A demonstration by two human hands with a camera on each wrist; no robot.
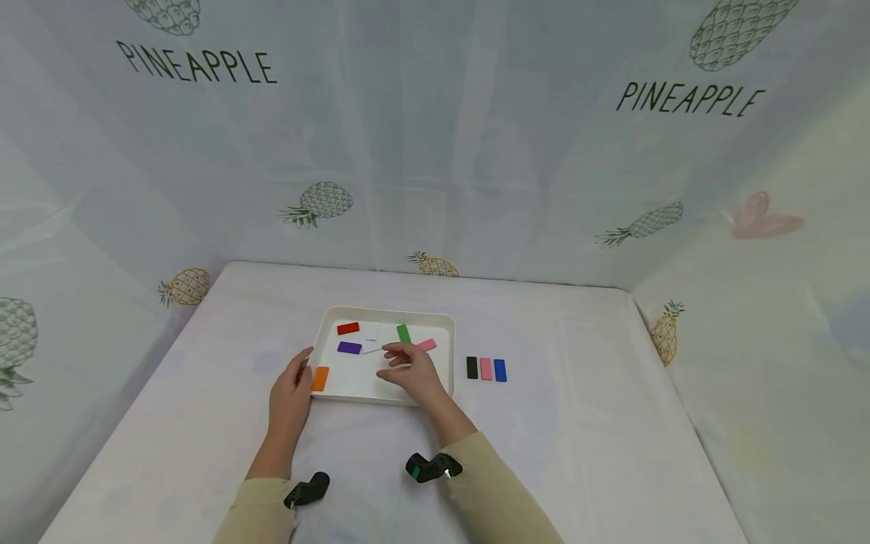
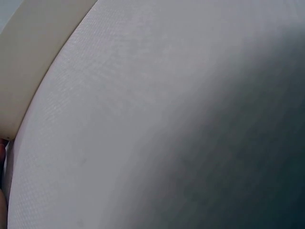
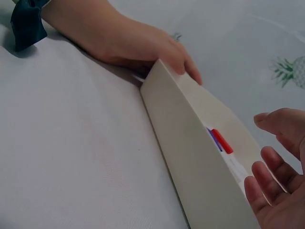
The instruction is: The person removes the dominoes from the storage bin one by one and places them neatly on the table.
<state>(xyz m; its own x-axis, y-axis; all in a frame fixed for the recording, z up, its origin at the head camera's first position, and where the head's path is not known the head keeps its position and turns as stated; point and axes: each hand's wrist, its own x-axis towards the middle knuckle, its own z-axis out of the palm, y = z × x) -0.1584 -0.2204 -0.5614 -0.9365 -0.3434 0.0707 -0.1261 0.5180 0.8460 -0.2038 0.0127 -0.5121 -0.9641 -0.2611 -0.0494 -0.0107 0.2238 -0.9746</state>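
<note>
My left fingers (image 1: 299, 361) grip the smooth, round-cornered tray (image 1: 370, 387); my right fingers (image 1: 401, 348), parted and empty, hover over it near flat oblong blocks (image 1: 348, 329). Only my head cam catches the black block (image 1: 472, 368) further right.

One table (image 1: 584, 423), one white tray (image 1: 367, 384), one left hand (image 1: 288, 397), one right hand (image 1: 418, 370), two black wrist devices (image 1: 307, 490); inside the tray, five coloured blocks (image 1: 348, 329): one red, one purple, one orange, one green, one pink, plus pale pieces (image 1: 371, 350) too faint to count; outside, three more blocks (image 1: 485, 369): one black, one pink, one blue; eight pineapple prints (image 1: 326, 200)
</note>
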